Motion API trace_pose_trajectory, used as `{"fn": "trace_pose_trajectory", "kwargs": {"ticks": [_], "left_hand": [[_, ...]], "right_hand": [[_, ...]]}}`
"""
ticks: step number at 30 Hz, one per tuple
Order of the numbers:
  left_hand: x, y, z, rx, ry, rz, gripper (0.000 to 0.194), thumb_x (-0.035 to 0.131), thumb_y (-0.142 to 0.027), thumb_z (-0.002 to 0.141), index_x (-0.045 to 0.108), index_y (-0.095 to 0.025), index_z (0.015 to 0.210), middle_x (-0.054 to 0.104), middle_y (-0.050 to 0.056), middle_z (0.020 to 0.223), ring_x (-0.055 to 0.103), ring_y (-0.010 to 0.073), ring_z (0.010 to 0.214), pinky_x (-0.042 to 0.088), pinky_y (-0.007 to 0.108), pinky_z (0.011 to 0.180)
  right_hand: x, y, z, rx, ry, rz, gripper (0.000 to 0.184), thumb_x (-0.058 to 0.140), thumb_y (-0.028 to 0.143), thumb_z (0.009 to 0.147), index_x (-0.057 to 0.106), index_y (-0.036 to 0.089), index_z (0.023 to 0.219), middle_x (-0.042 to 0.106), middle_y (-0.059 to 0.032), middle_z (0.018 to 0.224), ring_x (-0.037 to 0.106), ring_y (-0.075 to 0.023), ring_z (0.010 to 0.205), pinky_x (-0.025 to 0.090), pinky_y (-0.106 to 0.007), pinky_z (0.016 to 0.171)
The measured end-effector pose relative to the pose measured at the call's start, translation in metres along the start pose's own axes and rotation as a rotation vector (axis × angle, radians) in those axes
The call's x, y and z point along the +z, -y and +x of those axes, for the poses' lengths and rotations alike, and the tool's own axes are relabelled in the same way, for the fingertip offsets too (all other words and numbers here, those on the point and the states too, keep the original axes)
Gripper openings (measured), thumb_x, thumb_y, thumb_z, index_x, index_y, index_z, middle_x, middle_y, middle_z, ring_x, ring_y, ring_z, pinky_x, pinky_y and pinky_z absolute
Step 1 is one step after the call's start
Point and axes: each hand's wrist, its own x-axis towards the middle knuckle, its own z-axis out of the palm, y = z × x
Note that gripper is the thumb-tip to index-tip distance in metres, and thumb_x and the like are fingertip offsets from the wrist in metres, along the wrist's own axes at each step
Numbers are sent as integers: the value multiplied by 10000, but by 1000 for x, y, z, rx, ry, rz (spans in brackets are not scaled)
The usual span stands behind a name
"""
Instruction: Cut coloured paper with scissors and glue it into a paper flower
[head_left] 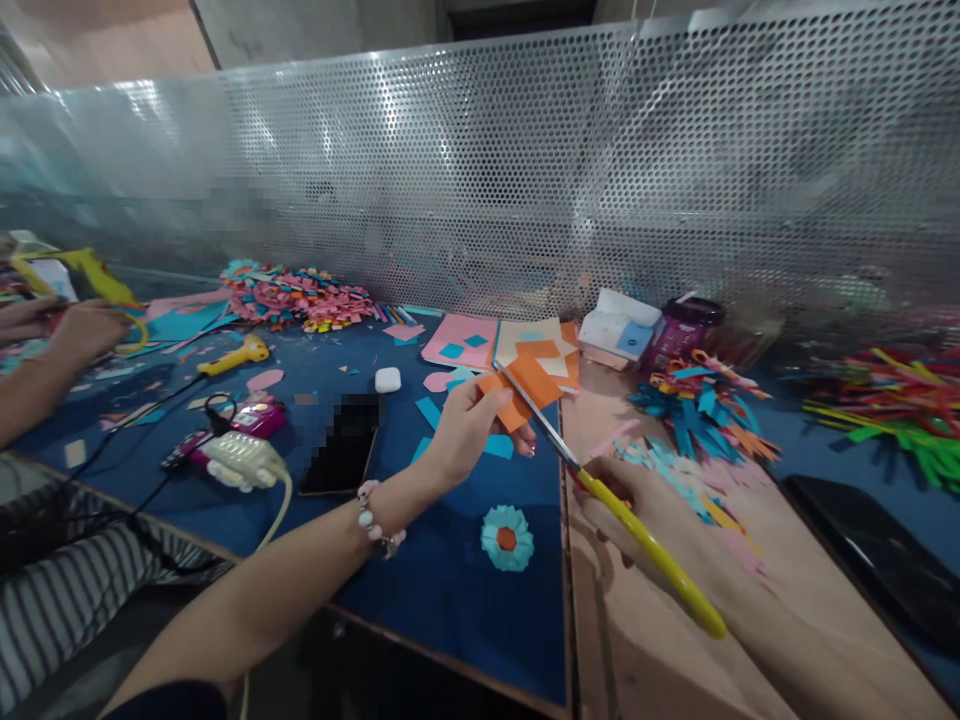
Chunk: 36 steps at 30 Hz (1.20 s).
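My left hand (466,425) pinches a piece of orange paper (531,388) above the blue tabletop. In my right hand (626,500) is a pair of scissors (649,545) with yellow handles, its fingers wrapped round them. The scissor blades lie across the orange paper, close to my left fingertips. A light-blue paper flower (507,538) with an orange centre rests on the table below my hands. Behind the orange paper are a pink sheet (459,332) and a cream sheet (517,337), with small blue and orange pieces on them.
A phone (343,448), a white case (388,380), a power strip (244,458) and a yellow glue gun (234,356) lie to the left. Paper strips pile up at back left (300,295) and right (701,405). A perforated metal panel (480,180) stands behind. Another person's hands (82,330) work at far left.
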Motion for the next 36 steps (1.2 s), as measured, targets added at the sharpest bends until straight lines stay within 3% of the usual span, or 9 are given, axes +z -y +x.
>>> {"fn": "trace_pose_trajectory", "kwargs": {"ticks": [6,9,13,16,20,22,24,27,36], "left_hand": [[-12,14,15,-38,-134,71,171,502,-288,763,531,-127,714,605,24,501,561,143,392,491,275,455],[-27,16,26,41,-273,100,181,506,-303,759,541,-129,728,610,14,527,554,118,403,482,246,467],[-49,12,40,75,-385,140,225,529,-345,769,559,-126,812,612,9,554,562,106,428,501,241,502],[-61,12,46,-22,-245,295,293,559,-380,778,565,-134,937,676,51,691,616,124,489,509,245,513],[-65,15,43,-154,10,456,323,652,-383,733,599,-119,910,676,76,714,664,157,586,521,257,571],[-62,15,39,-296,205,410,329,696,-381,697,609,-117,874,668,71,711,669,166,604,518,265,588],[-59,17,35,-409,376,354,332,720,-377,674,613,-123,858,664,63,727,666,159,615,509,254,584],[-54,21,32,-421,425,397,313,703,-386,693,608,-137,856,672,63,739,653,137,603,492,227,550],[-50,28,27,-416,614,421,276,593,-360,793,615,-143,962,693,104,866,661,134,662,488,220,562]], "right_hand": [[-1,-10,8,-23,-122,-225,182,451,329,772,437,213,632,534,-8,550,466,-135,505,277,-245,470],[-2,-24,15,-1,-225,-417,172,467,342,787,473,208,679,560,-39,573,467,-153,497,234,-265,474],[6,-42,23,56,-172,-555,203,509,384,792,527,189,739,618,-89,689,549,-203,583,278,-281,506],[12,-46,27,-18,-189,-581,246,517,377,816,577,141,851,640,-142,837,592,-253,764,377,-312,624],[11,-39,27,-198,-421,-699,319,459,353,875,612,89,968,606,-227,1030,522,-343,1020,386,-427,825],[14,-34,26,-280,-463,-655,345,428,377,897,612,110,1013,599,-206,1088,508,-328,1060,386,-433,867],[19,-32,26,-353,-383,-534,357,408,399,912,594,140,1072,620,-155,1089,536,-280,1045,406,-402,885],[31,-36,29,-384,-312,-421,345,386,394,925,591,156,1068,645,-125,1051,569,-260,1012,422,-400,891],[49,-22,44,-275,-313,-4,287,475,352,877,586,162,1062,663,-80,923,612,-197,857,468,-333,785]]}}
